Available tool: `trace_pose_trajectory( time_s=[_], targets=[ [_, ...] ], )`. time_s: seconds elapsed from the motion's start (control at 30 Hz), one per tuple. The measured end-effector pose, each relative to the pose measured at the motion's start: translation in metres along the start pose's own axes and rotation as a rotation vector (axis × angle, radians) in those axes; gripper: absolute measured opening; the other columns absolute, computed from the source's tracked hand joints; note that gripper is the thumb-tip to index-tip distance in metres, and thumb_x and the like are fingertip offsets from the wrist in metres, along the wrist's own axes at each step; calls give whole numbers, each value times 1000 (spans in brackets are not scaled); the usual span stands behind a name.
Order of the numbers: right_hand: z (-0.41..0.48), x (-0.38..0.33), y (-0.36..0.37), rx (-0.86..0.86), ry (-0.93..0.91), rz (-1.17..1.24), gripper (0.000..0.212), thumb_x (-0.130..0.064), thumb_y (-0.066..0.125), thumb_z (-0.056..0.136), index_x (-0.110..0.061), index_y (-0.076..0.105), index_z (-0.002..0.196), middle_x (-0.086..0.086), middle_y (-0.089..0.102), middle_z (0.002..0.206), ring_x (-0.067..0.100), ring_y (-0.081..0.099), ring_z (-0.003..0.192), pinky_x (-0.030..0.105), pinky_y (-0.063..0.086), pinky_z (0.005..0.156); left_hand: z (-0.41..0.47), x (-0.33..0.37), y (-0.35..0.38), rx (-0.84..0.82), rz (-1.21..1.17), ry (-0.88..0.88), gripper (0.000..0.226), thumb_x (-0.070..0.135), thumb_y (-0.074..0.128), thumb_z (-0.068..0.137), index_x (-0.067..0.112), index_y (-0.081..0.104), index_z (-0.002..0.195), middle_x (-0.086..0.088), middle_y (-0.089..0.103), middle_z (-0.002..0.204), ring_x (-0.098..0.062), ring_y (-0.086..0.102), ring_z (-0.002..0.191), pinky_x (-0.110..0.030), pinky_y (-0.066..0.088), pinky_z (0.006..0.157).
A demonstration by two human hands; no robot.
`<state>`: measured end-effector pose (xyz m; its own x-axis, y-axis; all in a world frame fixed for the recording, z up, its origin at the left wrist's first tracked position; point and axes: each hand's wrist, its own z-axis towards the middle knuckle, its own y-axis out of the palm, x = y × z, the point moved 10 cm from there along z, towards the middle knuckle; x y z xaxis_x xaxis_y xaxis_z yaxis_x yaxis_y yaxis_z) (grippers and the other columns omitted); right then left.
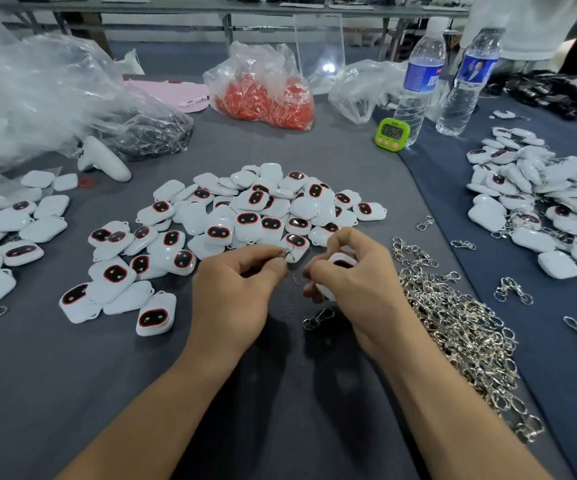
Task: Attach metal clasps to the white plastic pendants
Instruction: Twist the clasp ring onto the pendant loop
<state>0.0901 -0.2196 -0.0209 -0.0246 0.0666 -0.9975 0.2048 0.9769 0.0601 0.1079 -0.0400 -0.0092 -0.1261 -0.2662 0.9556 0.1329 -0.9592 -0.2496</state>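
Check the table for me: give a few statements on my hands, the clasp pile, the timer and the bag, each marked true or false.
1. The right hand holds a white pendant. True.
2. The left hand is empty. False: it pinches a small metal piece.
3. The clasp pile lies left of both hands. False: it lies to their right.
4. A green timer stands beside a water bottle. True.
5. The plastic bag at the back holds blue parts. False: its contents are orange.
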Motion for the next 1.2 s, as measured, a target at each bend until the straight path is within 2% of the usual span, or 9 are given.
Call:
trace_pose_trajectory(
  time_s=[0.07,0.17,0.37,0.47,0.6,0.77,0.9,1.1,1.2],
  targets=[
    [-2,8,10,-80,70,35,24,3,66,77,-20,60,75,15,68,73,26,64,58,31,50,52,0,-5,4,-25,-139,-80,24,9,77,83,33,77,80,8,77,75,-1,68,65,-11,51,64],
    [-5,11,21,-165,112,100,12,1,68,91,-8,73,97,13,71,75,23,63,59,26,51,52,-2,-5,8,-63,-244,-131,25,5,75,84,29,80,79,1,78,76,-11,71,67,-15,55,63],
    [-3,2,17,-124,30,149,7,0,70,91,-1,76,89,14,69,71,21,59,56,26,49,51,-4,9,13,-163,-331,-60,25,-5,70,84,18,81,85,-7,77,77,-13,71,70,-18,53,61],
    [-3,3,16,-126,58,166,5,1,70,89,2,75,88,13,67,69,21,58,54,26,48,49,-4,12,13,-168,-308,-30,26,-5,71,83,20,81,85,-5,77,76,-12,72,70,-17,53,61],
    [-2,2,12,-89,60,163,18,2,71,86,-9,75,72,11,66,65,21,57,49,28,45,47,-2,10,8,-95,-221,-15,31,-1,75,82,29,80,79,1,77,74,-10,72,70,-13,51,61],
    [-2,9,17,-92,71,109,9,0,71,89,-6,78,87,13,69,69,23,59,55,30,48,50,-3,13,11,-126,-226,-15,41,0,74,83,40,80,77,4,78,78,-8,73,74,-13,52,62],
    [-1,8,15,-119,67,85,22,0,71,89,-11,78,72,9,66,65,22,57,50,31,47,50,-3,12,13,-151,-242,-25,31,-1,74,83,29,81,80,1,78,79,-11,73,75,-15,53,64],
    [1,11,6,-24,84,111,13,2,70,84,-6,77,75,13,64,65,23,55,49,29,44,47,-2,8,12,-137,-246,-27,29,-3,74,82,25,80,81,0,77,75,-9,72,71,-13,51,63],
    [-1,14,16,-134,132,166,13,1,68,89,-4,79,84,14,63,67,24,53,50,28,46,47,-1,9,15,-157,-233,-10,34,-1,74,83,32,81,79,2,78,78,-7,72,74,-13,52,64]
  ],
)
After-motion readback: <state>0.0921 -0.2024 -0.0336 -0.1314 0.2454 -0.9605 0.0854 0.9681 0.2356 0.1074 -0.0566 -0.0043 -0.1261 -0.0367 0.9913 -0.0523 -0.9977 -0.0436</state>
